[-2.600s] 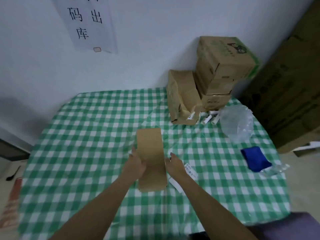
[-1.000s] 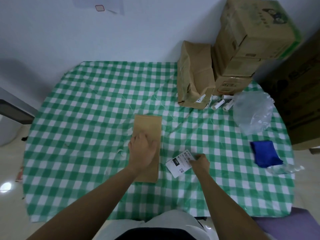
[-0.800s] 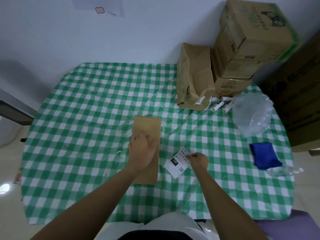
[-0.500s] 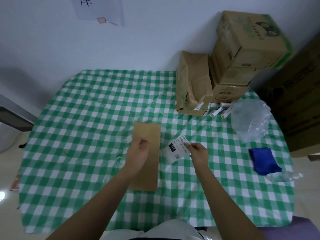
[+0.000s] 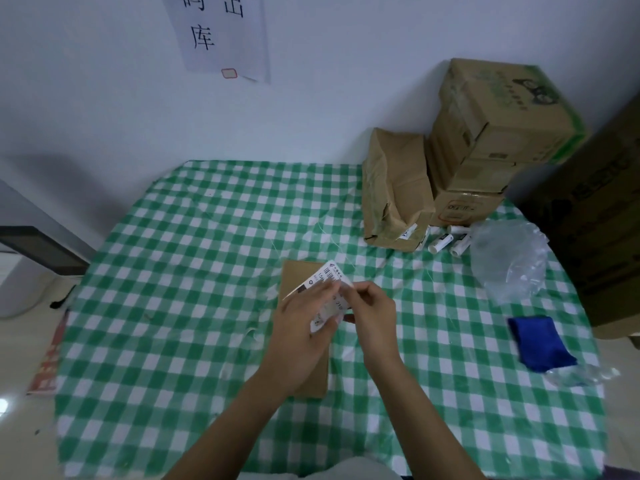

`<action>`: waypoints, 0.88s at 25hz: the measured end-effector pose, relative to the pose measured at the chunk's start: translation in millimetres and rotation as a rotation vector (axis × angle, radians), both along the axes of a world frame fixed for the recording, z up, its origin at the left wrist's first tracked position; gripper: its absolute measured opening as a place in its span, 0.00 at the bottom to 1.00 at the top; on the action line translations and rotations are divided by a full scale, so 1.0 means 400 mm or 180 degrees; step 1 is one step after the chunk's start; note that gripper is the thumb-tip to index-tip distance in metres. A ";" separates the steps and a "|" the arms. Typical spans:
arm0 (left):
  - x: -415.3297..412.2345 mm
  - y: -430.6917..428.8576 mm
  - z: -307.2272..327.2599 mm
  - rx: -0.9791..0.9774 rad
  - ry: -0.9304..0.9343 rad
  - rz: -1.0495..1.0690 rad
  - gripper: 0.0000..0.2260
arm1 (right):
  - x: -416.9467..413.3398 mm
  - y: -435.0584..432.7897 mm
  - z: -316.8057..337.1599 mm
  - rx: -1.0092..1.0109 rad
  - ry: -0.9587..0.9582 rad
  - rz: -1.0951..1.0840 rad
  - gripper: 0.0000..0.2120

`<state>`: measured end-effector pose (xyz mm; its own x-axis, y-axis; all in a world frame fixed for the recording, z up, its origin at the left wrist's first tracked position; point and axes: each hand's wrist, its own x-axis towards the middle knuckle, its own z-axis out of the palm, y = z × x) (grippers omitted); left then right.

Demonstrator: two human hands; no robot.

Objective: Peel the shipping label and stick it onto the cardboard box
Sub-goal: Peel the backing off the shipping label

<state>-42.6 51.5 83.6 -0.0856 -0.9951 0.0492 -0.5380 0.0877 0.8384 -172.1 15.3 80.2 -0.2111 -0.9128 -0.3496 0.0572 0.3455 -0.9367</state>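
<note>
Now both hands (image 5: 341,318) pinching label (image 5: 327,287) (above box (image 5: 294,277))

We find the left half of the tabletop (image 5: 166,278) bare, with open passage there. At the far right, stacked cartons (image 5: 485,140) and a leaning brown box (image 5: 394,188) block the way; a plastic bag (image 5: 505,261) and blue cloth (image 5: 536,341) crowd the right edge.

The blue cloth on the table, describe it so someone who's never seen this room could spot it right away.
Start at the green-and-white checked tablecloth and go to its right edge, nearer the person than the stacked cardboard boxes. Just below the crumpled clear plastic bag lies the blue cloth, folded and flat. It is the only deep blue, soft thing there; its neighbours are clear or brown.
</note>
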 end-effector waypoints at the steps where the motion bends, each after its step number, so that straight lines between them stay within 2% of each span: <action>1: 0.001 -0.002 0.004 -0.0079 -0.0060 -0.0005 0.23 | 0.015 0.005 0.017 0.0004 -0.0134 0.0054 0.08; 7: 0.019 0.000 0.029 -0.0378 0.0324 0.0115 0.18 | 0.052 0.023 0.078 0.0364 -0.1101 0.0138 0.07; 9: 0.020 0.003 0.040 -0.0433 0.0382 0.0158 0.18 | 0.052 0.026 0.084 0.0435 -0.1305 0.0233 0.11; 15: 0.026 0.010 0.063 -0.0215 0.0382 0.0329 0.16 | 0.045 0.032 0.096 0.0355 -0.1222 0.0472 0.15; 18: 0.028 0.012 0.075 -0.0087 0.0589 0.0370 0.15 | 0.038 0.034 0.101 0.0278 -0.1064 0.0605 0.18; 22: 0.027 0.020 0.088 -0.0090 0.0710 0.0386 0.13 | 0.028 0.045 0.109 -0.0098 -0.0879 0.0826 0.15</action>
